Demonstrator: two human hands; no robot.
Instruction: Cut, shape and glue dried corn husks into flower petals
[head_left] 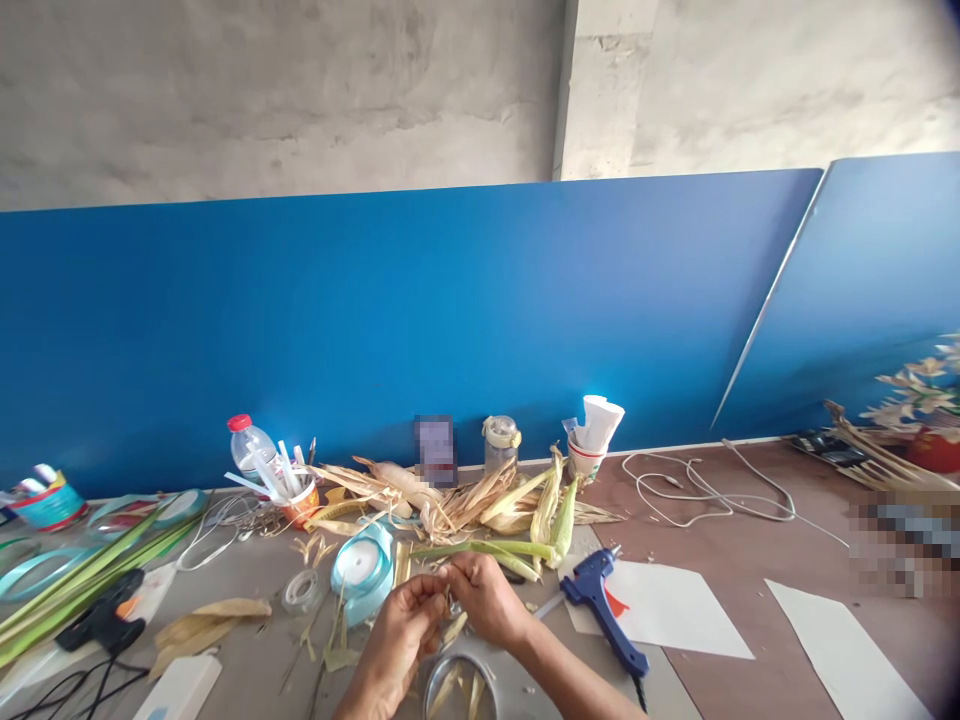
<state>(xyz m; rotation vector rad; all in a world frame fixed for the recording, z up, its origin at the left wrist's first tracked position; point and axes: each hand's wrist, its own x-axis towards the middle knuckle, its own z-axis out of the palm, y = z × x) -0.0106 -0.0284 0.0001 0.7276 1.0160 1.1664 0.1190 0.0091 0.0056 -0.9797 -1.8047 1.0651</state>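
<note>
My left hand (401,630) and my right hand (484,598) meet low in the middle of the view, fingers pinched together on a thin strip of dried corn husk (448,600) between them. Just below the hands sits a round metal bowl (431,688) with husk pieces in it. A light blue ribbon spool (362,570) lies just left of the hands, with a clear tape roll (302,590) beside it. A pile of corn husks (480,505) and green leaves lies behind the hands.
A blue glue gun (600,605) rests on white paper (679,610) to the right. A black glue gun (101,622) and green stalks (75,585) lie left. A water bottle (251,447), cups, a jar and a white cable (705,490) stand along the blue board (450,310).
</note>
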